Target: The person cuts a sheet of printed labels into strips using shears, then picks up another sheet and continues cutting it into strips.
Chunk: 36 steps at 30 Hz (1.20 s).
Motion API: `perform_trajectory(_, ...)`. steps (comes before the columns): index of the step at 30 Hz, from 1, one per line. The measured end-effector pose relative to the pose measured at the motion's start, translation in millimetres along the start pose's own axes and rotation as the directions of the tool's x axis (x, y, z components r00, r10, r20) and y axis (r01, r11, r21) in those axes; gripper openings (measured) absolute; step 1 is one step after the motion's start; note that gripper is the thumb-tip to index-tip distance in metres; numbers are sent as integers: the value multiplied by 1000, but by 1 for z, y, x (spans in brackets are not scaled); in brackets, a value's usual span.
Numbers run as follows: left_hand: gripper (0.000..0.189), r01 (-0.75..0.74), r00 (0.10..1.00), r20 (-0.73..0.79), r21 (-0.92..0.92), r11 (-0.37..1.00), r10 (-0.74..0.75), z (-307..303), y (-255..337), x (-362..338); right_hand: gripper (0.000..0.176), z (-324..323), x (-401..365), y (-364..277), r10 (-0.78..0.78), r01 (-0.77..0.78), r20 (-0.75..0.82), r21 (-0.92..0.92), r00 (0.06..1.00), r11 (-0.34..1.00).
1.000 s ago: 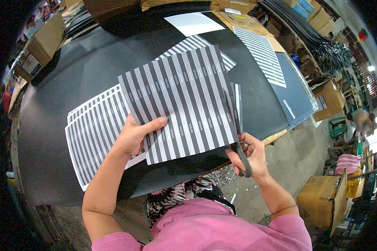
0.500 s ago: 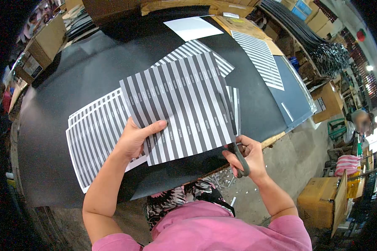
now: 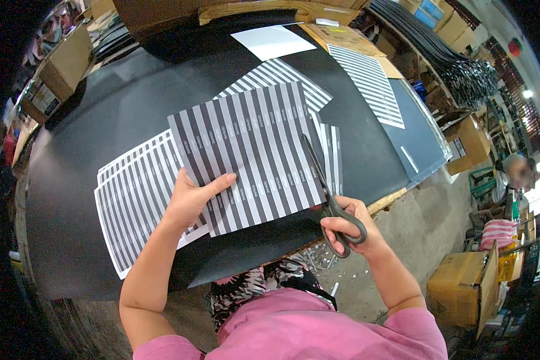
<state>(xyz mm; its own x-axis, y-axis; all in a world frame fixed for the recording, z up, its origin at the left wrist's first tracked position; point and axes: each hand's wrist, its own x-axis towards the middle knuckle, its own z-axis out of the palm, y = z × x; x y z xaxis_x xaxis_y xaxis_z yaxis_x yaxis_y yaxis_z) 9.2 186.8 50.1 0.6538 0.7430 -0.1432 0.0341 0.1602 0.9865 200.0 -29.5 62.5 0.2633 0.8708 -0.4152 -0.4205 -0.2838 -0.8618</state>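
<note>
My left hand (image 3: 193,198) grips the lower left part of a black-and-white striped sheet (image 3: 252,156), its thumb lying on top. In my right hand (image 3: 357,229) are dark-handled scissors (image 3: 336,219), fingers through the loops, with the blades pointing up along the sheet's right edge. A narrow striped strip (image 3: 332,153) lies just right of the blades. Under the held sheet's left side are more striped sheets (image 3: 138,198), and another striped sheet (image 3: 270,75) shows behind its top edge.
The black table (image 3: 72,240) also bears a white sheet (image 3: 273,42) and a striped sheet (image 3: 369,84) at the back. Cartons (image 3: 456,288) stand on the floor at right. A person (image 3: 516,174) is at the far right.
The scissor handles have turned and spread, and more of the blades shows beside the sheet's right edge. That edge now sits slightly further left. My left hand keeps its grip.
</note>
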Motion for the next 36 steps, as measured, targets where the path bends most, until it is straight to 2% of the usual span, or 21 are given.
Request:
perform_trajectory(3, 50, 75, 996, 53, -58, 995, -72, -2, 1, 1, 32, 1, 1, 1, -42, 41, -11, -57, 999, 998)
perform_trajectory(7, 56, 75, 997, 21, -74, 994, -73, 1, 3, 0, 34, 2, 2, -1, -38, 38, -9, -34, 999, 999)
perform_trajectory(9, 62, 186, 982, 52, -118, 975, -181, 2, 9, -2, 33, 4, 2, -1, -53, 53, -15, -25, 998, 998)
perform_trajectory(12, 63, 269, 963, 49, -151, 951, -265, 3, 10, -3, 32, 5, 4, 0, -78, 70, -75, -94, 994, 993)
perform_trajectory(14, 64, 266, 964, 53, -165, 950, -261, 6, 9, -5, 31, 6, 4, 1, -140, 108, -126, -231, 982, 967)
perform_trajectory(16, 64, 115, 993, 33, -64, 991, -113, 6, 2, -6, 30, 5, 4, 2, -150, 121, -122, -220, 981, 968)
perform_trajectory(17, 61, 90, 994, 64, -62, 994, -86, 7, 1, -7, 30, 4, 3, 2, -160, 133, -115, -210, 980, 969)
perform_trajectory(20, 56, 109, 986, 135, -70, 992, -99, 7, 9, -8, 30, 0, 5, 6, -213, 188, -96, -219, 972, 957)
perform_trajectory(22, 56, 139, 985, 119, -117, 983, -124, 7, 13, -10, 29, 2, 5, 6, -247, 218, -98, -237, 964, 947)
perform_trajectory(24, 58, 294, 951, 152, -170, 940, -270, 6, 20, -10, 29, 3, 6, 6, -281, 249, -97, -256, 955, 934)
perform_trajectory(27, 61, 264, 957, 165, -160, 951, -238, 6, 16, -10, 30, 2, 5, 6, -330, 304, -68, -253, 942, 919)
perform_trajectory(30, 61, 218, 965, 181, -143, 965, -191, 7, 12, -9, 31, 2, 3, 5, -265, 234, -111, -237, 958, 943)
perform_trajectory(32, 61, 261, 953, 190, -119, 958, -236, 8, 13, -11, 32, 2, 6, 10, -312, 283, -119, -214, 943, 935)
perform_trajectory(36, 61, 219, 963, 196, -158, 963, -187, 12, 12, -14, 34, 5, 7, 9, -345, 305, -171, -222, 923, 926)
